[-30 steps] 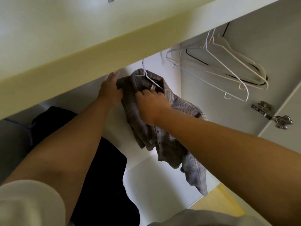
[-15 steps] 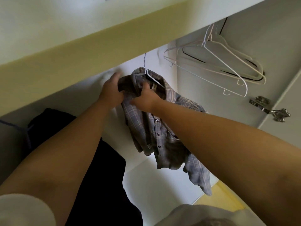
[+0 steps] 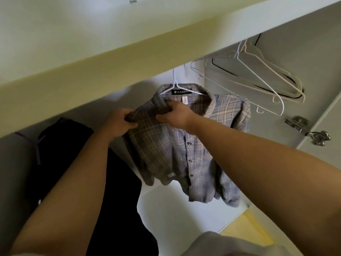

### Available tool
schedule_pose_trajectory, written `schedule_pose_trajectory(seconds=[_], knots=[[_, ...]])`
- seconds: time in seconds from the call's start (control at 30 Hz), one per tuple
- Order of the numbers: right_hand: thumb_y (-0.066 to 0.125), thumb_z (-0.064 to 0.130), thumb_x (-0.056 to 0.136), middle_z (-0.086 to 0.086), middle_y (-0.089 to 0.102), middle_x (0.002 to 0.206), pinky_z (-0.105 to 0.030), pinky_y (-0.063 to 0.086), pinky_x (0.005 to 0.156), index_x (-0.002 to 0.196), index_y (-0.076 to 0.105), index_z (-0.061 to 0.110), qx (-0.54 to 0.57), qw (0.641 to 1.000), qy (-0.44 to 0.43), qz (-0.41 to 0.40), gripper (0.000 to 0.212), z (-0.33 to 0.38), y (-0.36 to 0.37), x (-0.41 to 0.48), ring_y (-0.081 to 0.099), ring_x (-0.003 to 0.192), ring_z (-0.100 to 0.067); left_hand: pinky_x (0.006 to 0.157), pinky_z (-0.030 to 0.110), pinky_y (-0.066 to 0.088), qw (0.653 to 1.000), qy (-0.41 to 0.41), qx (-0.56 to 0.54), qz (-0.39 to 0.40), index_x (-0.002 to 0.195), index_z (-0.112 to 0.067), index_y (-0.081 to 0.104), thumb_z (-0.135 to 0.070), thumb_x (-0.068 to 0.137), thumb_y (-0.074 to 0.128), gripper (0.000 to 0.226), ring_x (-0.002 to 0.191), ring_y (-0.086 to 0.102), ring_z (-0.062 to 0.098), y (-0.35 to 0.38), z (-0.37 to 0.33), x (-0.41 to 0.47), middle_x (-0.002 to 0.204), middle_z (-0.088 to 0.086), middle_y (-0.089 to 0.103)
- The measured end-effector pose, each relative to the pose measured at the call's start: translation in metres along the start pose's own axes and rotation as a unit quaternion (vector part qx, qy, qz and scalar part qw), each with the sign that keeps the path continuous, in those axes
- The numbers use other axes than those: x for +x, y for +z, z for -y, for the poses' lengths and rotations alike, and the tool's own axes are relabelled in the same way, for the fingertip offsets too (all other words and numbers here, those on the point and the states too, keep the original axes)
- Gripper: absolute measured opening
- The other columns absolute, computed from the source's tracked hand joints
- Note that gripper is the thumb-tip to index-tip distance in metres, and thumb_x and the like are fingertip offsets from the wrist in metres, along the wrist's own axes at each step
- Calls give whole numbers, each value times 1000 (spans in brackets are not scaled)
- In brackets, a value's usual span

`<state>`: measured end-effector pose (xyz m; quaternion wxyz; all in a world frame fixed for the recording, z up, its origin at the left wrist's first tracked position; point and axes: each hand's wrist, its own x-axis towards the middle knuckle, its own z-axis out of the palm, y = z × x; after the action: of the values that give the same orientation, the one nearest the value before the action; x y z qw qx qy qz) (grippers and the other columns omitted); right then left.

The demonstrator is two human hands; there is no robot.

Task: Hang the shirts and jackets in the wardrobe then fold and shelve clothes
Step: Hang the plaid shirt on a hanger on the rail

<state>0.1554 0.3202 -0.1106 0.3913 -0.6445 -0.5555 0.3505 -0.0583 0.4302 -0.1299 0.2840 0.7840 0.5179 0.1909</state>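
A grey-and-tan plaid shirt [image 3: 177, 148] hangs on a white wire hanger [image 3: 175, 85] inside the wardrobe, its black collar label facing me. My left hand [image 3: 120, 122] grips the shirt's left shoulder. At the left side of the collar my right hand [image 3: 177, 115] pinches the fabric. The hanger's hook runs up behind the wardrobe's top panel, so the rail is hidden.
Several bare wire hangers [image 3: 258, 78] hang to the right of the shirt. A dark garment [image 3: 77, 172] hangs at the left. The open wardrobe door with its metal hinge [image 3: 306, 130] stands at the right. A pale cloth [image 3: 221, 244] lies at the bottom edge.
The shirt was bunched around the hanger; now it is spread out and faces me. My left hand came from behind the shirt to its shoulder, and my right hand shifted to the collar.
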Motion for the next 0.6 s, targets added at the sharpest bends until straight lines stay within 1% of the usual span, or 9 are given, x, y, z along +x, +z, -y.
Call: schedule_pose_trajectory(seconds=[0.07,0.13,0.2,0.23,0.33,0.4,0.47,0.53,0.6], knots=[[76,18,84,-9,68,115,-38,55,93,123,65,11,-25,1000,-5,12,41,2,1,0,65,102,-24,98,51,52,999,-10,-37,12,115,-17,71,-1,81,78,38,105,67,28,6,2,-9,108,8,72],[76,17,83,-12,67,118,-41,54,95,126,63,8,-56,998,-6,18,46,3,1,0,64,106,-27,100,49,51,998,-9,-56,21,114,-20,70,4,81,76,40,105,67,26,12,4,-18,106,5,72],[77,21,84,-13,67,118,-42,54,95,125,63,6,-83,996,-1,25,46,3,-1,1,64,107,-29,99,49,51,996,-9,-83,29,107,-21,70,3,84,74,34,103,68,25,14,5,-24,104,1,72],[77,22,84,-13,67,117,-42,54,94,122,64,5,-90,995,3,31,44,3,-2,1,64,105,-29,99,50,52,995,-9,-99,30,106,-20,71,1,85,73,29,102,68,25,14,6,-28,104,3,73],[77,23,85,-13,68,111,-42,55,92,116,66,4,-96,995,7,41,38,4,-5,3,65,100,-28,99,53,51,990,-9,-137,11,109,-13,73,-7,92,69,18,104,68,28,16,11,-36,109,10,73],[77,23,85,-13,68,111,-42,54,93,117,66,4,-108,993,7,49,39,3,-6,4,65,101,-28,101,54,50,987,-15,-160,-3,107,-16,72,-10,94,66,15,106,67,29,17,15,-42,111,9,73],[77,22,85,-11,69,111,-41,54,95,118,66,6,-99,994,13,55,38,1,-8,5,65,101,-27,102,53,49,987,-19,-161,-8,108,-16,72,-8,94,67,16,108,67,30,18,19,-48,112,9,72],[76,26,86,-8,70,110,-37,54,93,117,68,10,-64,996,13,57,35,0,-9,5,66,99,-24,102,45,50,992,-11,-125,4,108,-18,71,-4,90,71,22,109,67,27,18,22,-52,111,6,72],[70,42,90,-2,70,104,-30,53,85,120,69,15,-36,998,6,45,40,1,-7,4,66,96,-20,91,31,50,998,4,-60,27,106,-24,68,-3,85,75,31,111,64,22,18,24,-55,109,-1,70]])
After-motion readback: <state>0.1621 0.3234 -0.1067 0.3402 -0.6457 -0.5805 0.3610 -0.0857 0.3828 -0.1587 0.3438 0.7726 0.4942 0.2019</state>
